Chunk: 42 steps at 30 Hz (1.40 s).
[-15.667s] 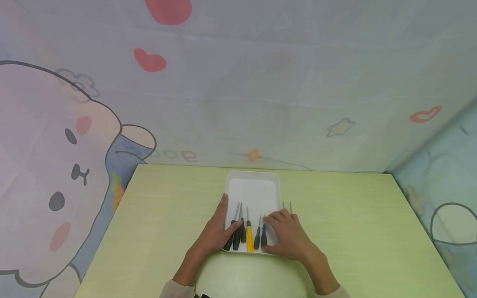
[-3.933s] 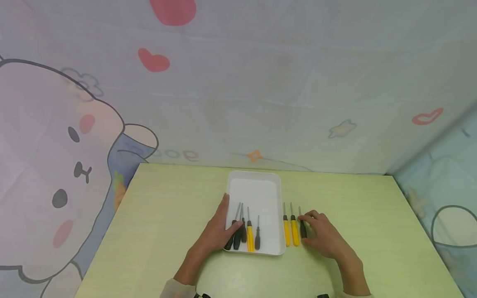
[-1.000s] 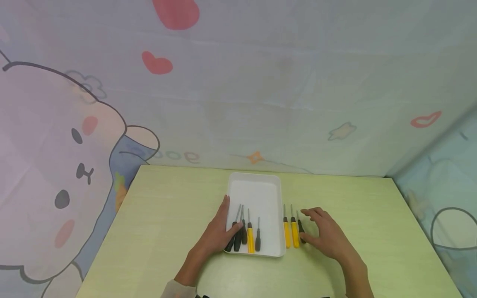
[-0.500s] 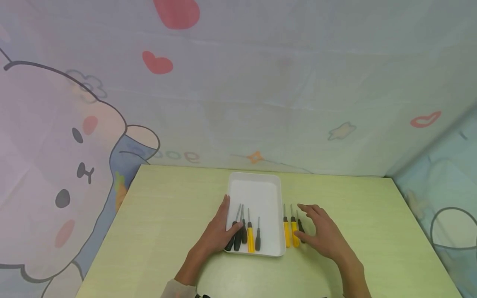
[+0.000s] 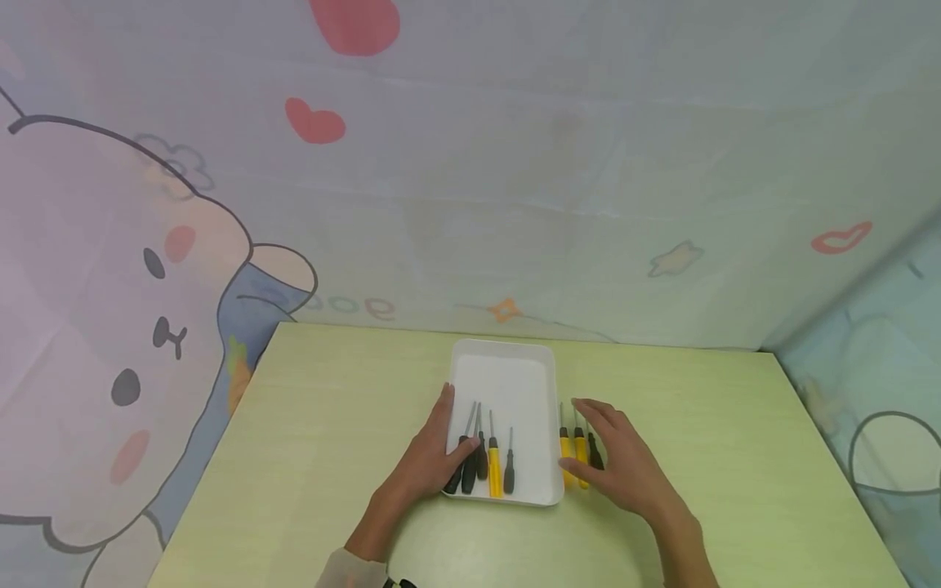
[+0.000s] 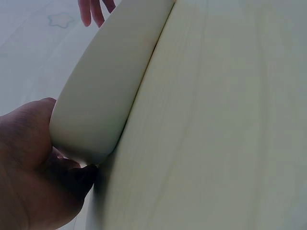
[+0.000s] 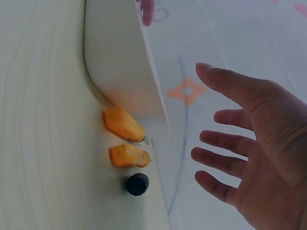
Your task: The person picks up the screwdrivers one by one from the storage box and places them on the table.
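Observation:
My left hand [image 5: 428, 453] holds the left side of a white tray [image 5: 503, 371], thumb over the rim; the left wrist view shows this hand [image 6: 33, 167] at the tray's corner. Inside lie a yellow screwdriver [image 5: 495, 474], a small dark screwdriver [image 5: 509, 475] and several black screwdrivers [image 5: 469, 474], partly under my thumb. Right of the tray, two yellow screwdrivers [image 5: 581, 449] and one black screwdriver [image 5: 595, 454] lie side by side. My right hand [image 5: 621, 457] hovers over them, fingers spread. In the right wrist view that hand [image 7: 259, 148] holds nothing, above the black handle [image 7: 137, 184].
The light green table [image 5: 353, 384] extends to both sides of the tray. A printed cloth backdrop [image 5: 515, 163] with hearts and a cartoon animal stands along the table's back edge.
The black screwdriver has gone from the tray to the table, right of the yellow ones. My right hand has let go of it and moved left. My left hand stays at the tray.

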### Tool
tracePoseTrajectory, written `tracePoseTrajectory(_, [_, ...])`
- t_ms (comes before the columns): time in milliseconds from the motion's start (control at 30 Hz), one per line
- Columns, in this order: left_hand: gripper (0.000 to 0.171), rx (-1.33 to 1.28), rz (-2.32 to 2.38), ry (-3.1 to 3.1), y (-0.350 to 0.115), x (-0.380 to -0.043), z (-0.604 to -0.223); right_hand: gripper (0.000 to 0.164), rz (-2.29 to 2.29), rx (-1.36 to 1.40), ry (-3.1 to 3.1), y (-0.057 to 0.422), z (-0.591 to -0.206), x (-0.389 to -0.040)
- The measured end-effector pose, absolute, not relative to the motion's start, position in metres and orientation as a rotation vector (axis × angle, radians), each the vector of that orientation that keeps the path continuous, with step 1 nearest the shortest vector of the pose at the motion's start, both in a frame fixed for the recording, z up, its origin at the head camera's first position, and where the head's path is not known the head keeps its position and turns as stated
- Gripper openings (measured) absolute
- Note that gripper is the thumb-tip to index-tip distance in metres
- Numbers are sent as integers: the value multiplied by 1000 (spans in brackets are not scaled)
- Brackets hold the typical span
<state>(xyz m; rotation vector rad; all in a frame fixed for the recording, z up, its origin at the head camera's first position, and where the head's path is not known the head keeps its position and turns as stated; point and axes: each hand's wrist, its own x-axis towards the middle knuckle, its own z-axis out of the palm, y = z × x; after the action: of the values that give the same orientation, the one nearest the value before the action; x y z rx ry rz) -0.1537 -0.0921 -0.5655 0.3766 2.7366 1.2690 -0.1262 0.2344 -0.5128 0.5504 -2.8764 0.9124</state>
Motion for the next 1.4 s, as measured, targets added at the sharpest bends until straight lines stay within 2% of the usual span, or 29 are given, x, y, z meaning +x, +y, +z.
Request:
tracePoseTrajectory(733, [96,372,1297,2725,-93,-154,-566,83,868,579,-2906,198,-518,-127])
tracePoseTrajectory(1400, [96,373,1273,2750,-93,-155,-569,80,882,617,-2883,191,-519,-130])
